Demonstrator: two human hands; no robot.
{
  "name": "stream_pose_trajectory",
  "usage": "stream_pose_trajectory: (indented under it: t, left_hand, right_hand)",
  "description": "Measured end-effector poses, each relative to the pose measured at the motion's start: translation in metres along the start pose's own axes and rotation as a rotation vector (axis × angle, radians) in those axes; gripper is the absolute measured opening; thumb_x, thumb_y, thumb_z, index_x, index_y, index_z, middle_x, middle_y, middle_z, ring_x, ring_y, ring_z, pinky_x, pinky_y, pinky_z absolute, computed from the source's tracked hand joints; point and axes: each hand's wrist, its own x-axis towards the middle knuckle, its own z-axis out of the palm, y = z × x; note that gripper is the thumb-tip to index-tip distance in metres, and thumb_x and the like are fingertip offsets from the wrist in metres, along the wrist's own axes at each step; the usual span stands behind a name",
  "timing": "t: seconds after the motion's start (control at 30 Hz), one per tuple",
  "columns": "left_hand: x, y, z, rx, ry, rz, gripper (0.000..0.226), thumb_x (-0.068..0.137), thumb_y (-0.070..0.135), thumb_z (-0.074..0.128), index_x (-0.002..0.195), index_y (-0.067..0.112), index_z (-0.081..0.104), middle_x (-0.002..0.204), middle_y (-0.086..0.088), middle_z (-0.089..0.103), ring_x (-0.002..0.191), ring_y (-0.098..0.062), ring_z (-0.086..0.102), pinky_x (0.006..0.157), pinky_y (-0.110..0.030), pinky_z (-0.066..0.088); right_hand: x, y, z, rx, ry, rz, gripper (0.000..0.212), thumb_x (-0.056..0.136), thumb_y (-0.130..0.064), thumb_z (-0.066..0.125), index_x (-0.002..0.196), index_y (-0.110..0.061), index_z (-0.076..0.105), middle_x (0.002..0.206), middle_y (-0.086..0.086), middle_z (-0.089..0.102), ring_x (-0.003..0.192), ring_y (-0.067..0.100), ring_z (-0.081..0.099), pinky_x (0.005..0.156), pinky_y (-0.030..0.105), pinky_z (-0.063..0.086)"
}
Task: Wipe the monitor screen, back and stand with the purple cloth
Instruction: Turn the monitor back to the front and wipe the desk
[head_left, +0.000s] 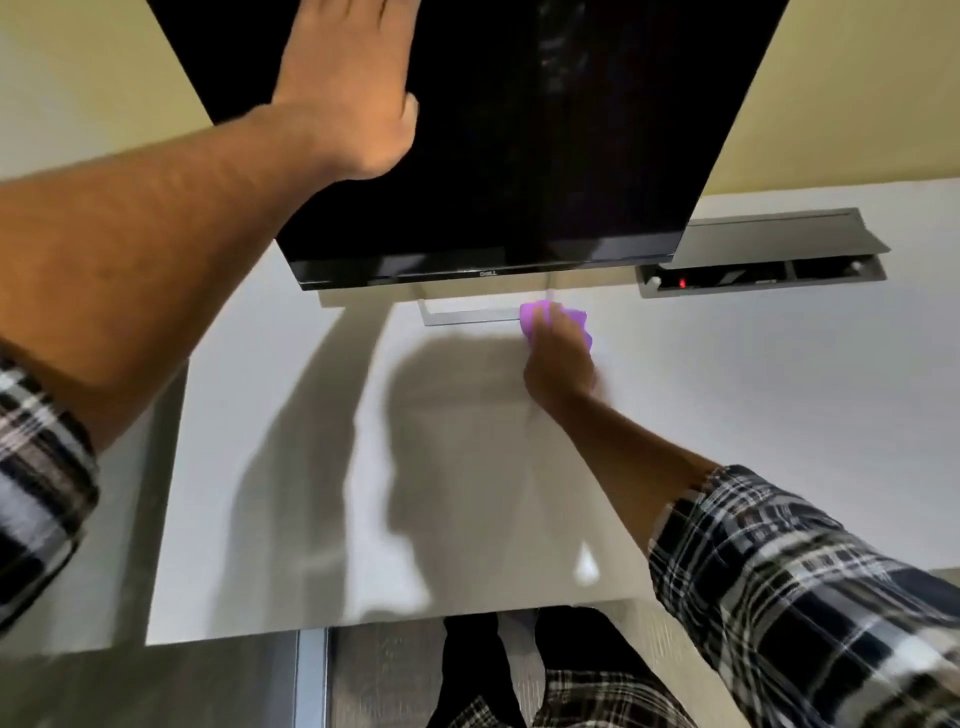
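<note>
Right hand wiping stand base, left bracing screen.
White desk (727, 415); Dell monitor (519, 156) on it, left hand (353, 88) flat on the screen, fingers straight. Right hand (558, 358) grips purple cloth (576, 319) against silver stand base (467, 316) right corner; motion-blurred.

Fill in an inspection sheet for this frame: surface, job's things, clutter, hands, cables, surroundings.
Surface: white desk top, shadows across it.
Job's things: black flat monitor, screen dark; silver stand base below it; crumpled purple cloth on the base's right end.
Clutter: nothing seen.
Hands: left hand flat against the monitor's left side; right hand grips the cloth, blurred.
Cables: nothing seen; open grey desk hatch shows a red light.
Surroundings: pale yellow wall, grey floor.
</note>
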Motion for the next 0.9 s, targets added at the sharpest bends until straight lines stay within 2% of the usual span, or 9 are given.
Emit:
stream_pose_trajectory:
  t: [0.17, 0.27, 0.33, 0.4, 0.43, 0.5, 0.63, 0.8, 0.9]
  left_hand:
    - [0.000, 0.007, -0.008, -0.053, -0.058, -0.034, 0.087, 0.093, 0.026, 0.060, 0.159, 0.014, 0.006, 0.166, -0.017, 0.012, 0.154, -0.037, 0.008, 0.126, -0.050, 0.009]
    - [0.002, 0.009, -0.013, -0.050, -0.155, -0.038, 0.092, 0.094, 0.028, 0.059, 0.160, 0.012, -0.004, 0.169, -0.013, -0.004, 0.155, -0.032, -0.007, 0.126, -0.050, 0.005]
    - [0.001, 0.009, -0.022, -0.047, -0.235, -0.047, 0.094, 0.095, 0.032, 0.056, 0.159, 0.012, -0.010, 0.168, -0.012, -0.015, 0.154, -0.030, -0.014, 0.126, -0.049, 0.001]
    - [-0.002, 0.015, -0.032, -0.069, -0.282, -0.090, 0.094, 0.097, 0.036, 0.054, 0.159, 0.013, -0.014, 0.167, -0.011, -0.020, 0.154, -0.029, -0.015, 0.125, -0.049, -0.001]
    - [-0.007, 0.024, -0.036, -0.099, -0.271, -0.126, 0.095, 0.096, 0.035, 0.054, 0.159, 0.013, -0.013, 0.167, -0.010, -0.019, 0.154, -0.029, -0.013, 0.125, -0.050, -0.001]
    - [-0.026, 0.053, -0.041, -0.164, -0.177, -0.223, 0.094, 0.093, 0.030, 0.057, 0.160, 0.013, -0.007, 0.169, -0.009, -0.012, 0.155, -0.030, -0.006, 0.125, -0.051, 0.004]
    - [-0.092, 0.132, -0.023, -0.497, -0.159, -0.365, 0.086, 0.092, 0.017, 0.062, 0.161, 0.014, 0.010, 0.169, -0.004, 0.006, 0.156, -0.027, 0.004, 0.125, -0.051, 0.014]
    - [-0.169, 0.223, 0.008, -1.242, -0.582, -0.794, 0.053, 0.101, 0.029, 0.058, 0.150, 0.017, 0.042, 0.152, -0.003, 0.047, 0.135, -0.021, 0.048, 0.109, -0.032, 0.038]
    - [-0.188, 0.259, 0.002, -1.515, -0.628, -0.887, 0.055, 0.101, 0.035, 0.057, 0.151, 0.026, 0.035, 0.137, 0.004, 0.057, 0.121, -0.017, 0.058, 0.098, -0.032, 0.044]
  right_hand:
    - [-0.034, -0.003, -0.022, 0.095, -0.342, -0.242, 0.048, 0.094, -0.009, 0.061, 0.137, -0.030, 0.062, 0.139, 0.002, 0.062, 0.123, 0.028, 0.060, 0.098, 0.040, 0.054]
    - [-0.045, 0.006, -0.039, 0.308, -0.323, -0.096, 0.011, 0.088, -0.015, 0.053, 0.085, -0.021, 0.063, 0.097, 0.009, 0.072, 0.085, 0.023, 0.066, 0.069, 0.040, 0.051]
    - [-0.057, 0.012, -0.061, 0.517, -0.322, 0.033, 0.021, 0.083, -0.023, 0.047, 0.073, -0.007, 0.056, 0.070, 0.015, 0.066, 0.060, 0.021, 0.060, 0.061, 0.047, 0.051]
    - [-0.063, 0.026, -0.079, 0.637, -0.315, 0.118, 0.024, 0.089, -0.020, 0.052, 0.088, -0.009, 0.072, 0.086, 0.012, 0.074, 0.076, 0.022, 0.067, 0.076, 0.047, 0.058]
    - [-0.065, 0.034, -0.086, 0.636, -0.295, 0.131, 0.026, 0.094, -0.015, 0.057, 0.114, -0.010, 0.073, 0.109, 0.008, 0.072, 0.098, 0.023, 0.066, 0.091, 0.046, 0.059]
    - [-0.067, 0.051, -0.100, 0.603, -0.265, 0.094, 0.049, 0.098, -0.010, 0.066, 0.145, -0.009, 0.055, 0.136, 0.005, 0.057, 0.121, 0.024, 0.055, 0.105, 0.041, 0.054]
    - [-0.075, 0.067, -0.125, 0.807, -0.237, 0.073, 0.054, 0.098, -0.008, 0.069, 0.148, -0.012, 0.050, 0.125, -0.006, 0.058, 0.117, 0.020, 0.057, 0.089, 0.026, 0.056]
    - [-0.087, 0.072, -0.138, 1.189, -0.371, 0.211, 0.054, 0.100, -0.025, 0.070, 0.150, -0.022, 0.051, 0.142, 0.006, 0.058, 0.118, 0.025, 0.065, 0.096, 0.041, 0.061]
    - [-0.097, 0.071, -0.144, 1.312, -0.438, 0.268, 0.053, 0.102, -0.035, 0.065, 0.152, -0.025, 0.049, 0.144, 0.004, 0.057, 0.117, 0.024, 0.066, 0.098, 0.044, 0.060]
